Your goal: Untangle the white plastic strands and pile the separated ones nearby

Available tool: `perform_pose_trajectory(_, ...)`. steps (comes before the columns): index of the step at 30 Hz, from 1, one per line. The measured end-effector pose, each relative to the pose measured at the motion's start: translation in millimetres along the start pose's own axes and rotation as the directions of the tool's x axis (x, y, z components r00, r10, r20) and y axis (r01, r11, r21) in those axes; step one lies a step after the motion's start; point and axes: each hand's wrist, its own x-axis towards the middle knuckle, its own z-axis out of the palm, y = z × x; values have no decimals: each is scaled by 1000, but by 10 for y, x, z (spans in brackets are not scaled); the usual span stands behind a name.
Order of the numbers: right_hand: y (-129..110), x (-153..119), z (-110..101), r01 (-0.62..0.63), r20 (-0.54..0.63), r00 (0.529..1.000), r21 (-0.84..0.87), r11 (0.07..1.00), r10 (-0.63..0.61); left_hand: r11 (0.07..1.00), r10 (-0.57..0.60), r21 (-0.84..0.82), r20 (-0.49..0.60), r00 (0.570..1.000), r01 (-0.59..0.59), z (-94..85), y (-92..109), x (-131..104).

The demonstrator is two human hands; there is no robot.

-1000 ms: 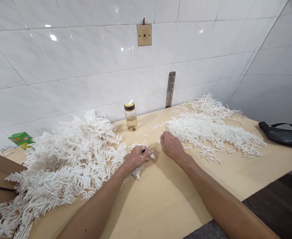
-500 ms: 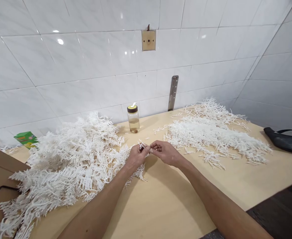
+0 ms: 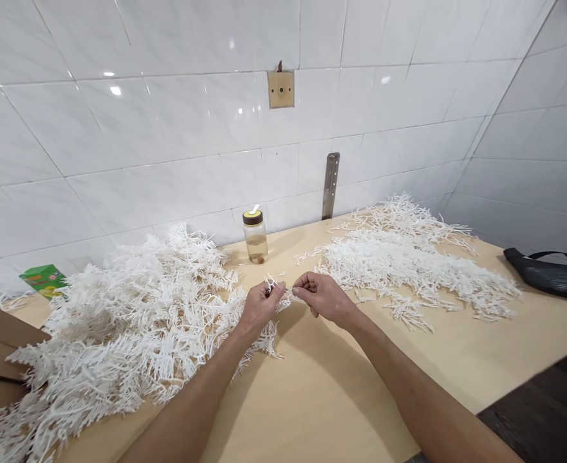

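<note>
My left hand [image 3: 260, 305] is closed in a pinch on a white branched strand piece [image 3: 270, 281], whose thin forked tips stick up past the fingers. Just to its right, my right hand [image 3: 322, 296] has thumb and forefinger pinched close to the same strands. Whatever lies between those right fingertips is too small to make out. A large heap of white branched strands [image 3: 138, 315] spreads to the left, partly behind my left forearm. On the right lies a flatter pile of similar white strands [image 3: 399, 257].
Behind the hands stands a clear jar [image 3: 256, 247] with a dark lid and pale liquid. A metal strip [image 3: 330, 186] leans on the tiled wall. At far left are a green packet [image 3: 44, 280] and a cardboard box [image 3: 3, 341]. A black bag [image 3: 548, 273] lies on the table's right.
My fingertips have drawn slightly apart, leaving a small gap between the hands. The camera view has shifted a little, so the surroundings sit slightly lower and further left.
</note>
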Motion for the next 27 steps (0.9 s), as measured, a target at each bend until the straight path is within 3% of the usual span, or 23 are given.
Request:
perform_pose_trajectory(6, -14, 10, 1, -8, -24, 1000, 49, 999, 9, 999, -40, -17, 62, 997, 41, 7, 29, -7)
perform_pose_trajectory(10, -26, -6, -11, -12, 61, 998, 117, 993, 5, 991, -79, -106, 59, 995, 85, -5, 6, -2)
perform_pose_trajectory(13, -38, -14, 7, -67, 124, 991, 228, 971, 40, 982, -99, -153, 49, 994, 106, -7, -29, 10)
perform_pose_trajectory(17, -37, -11, 69, -171, 161, 979, 296, 940, 127, 995, -44, -86, 59, 997, 49, 3, -78, 30)
perform_pose_trajectory(21, -4, -8, 113, -157, 132, 983, 228, 961, 129, 1000, -6, 25, 52, 999, 5, 6, -60, 22)
perform_pose_trajectory(27, 2, -30, 120, -67, 57, 996, -19, 998, 68, 985, -9, 173, 44, 999, 2, 5, 54, -33)
